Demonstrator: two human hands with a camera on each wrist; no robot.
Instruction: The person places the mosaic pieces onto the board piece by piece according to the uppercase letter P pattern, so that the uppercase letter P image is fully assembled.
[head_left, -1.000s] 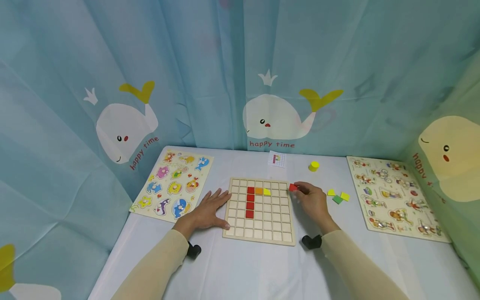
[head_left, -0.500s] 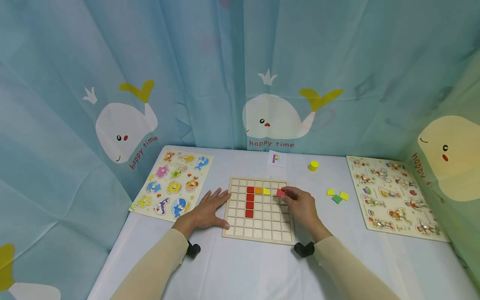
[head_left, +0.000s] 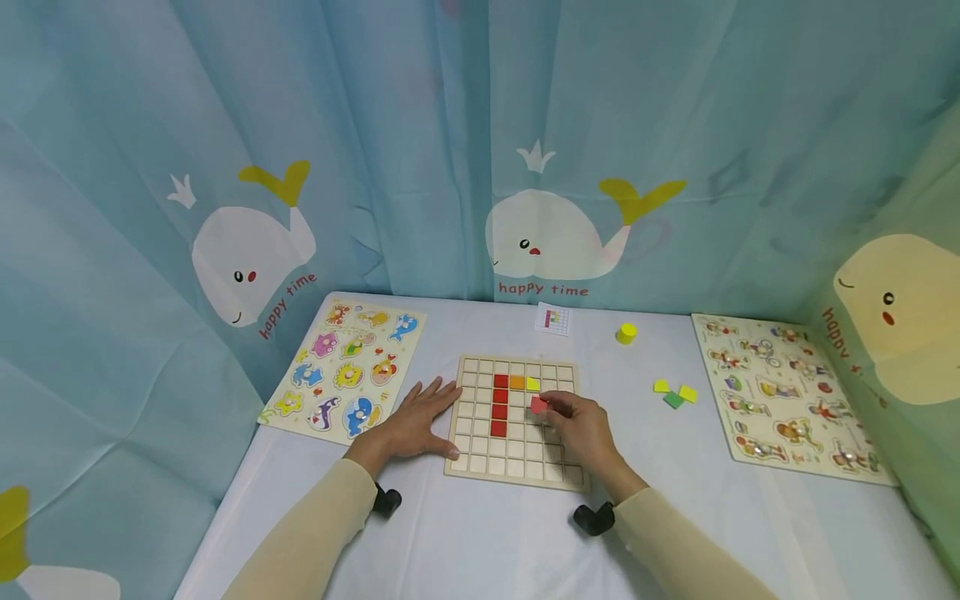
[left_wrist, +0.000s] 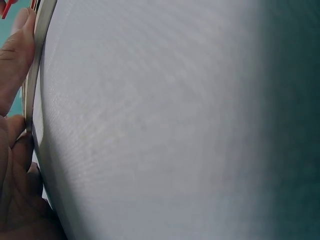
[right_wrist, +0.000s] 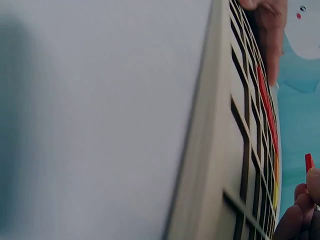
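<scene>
Red tiles [head_left: 499, 412]: five, one in fingers [head_left: 561, 401]

In the head view, the white cloth-covered table [head_left: 480, 542] is seen forward and downward from above, farthest off, with the square pale wooden grid board [head_left: 516, 429] shown below the frame's centre. By the left wrist camera, the cloth is faced closely and aslant, the board's edge and the bare left hand [head_left: 417, 423] being caught at frame left. By the right wrist camera, the board is viewed low and near, right of centre; the left hand is shared there, at top right.
</scene>
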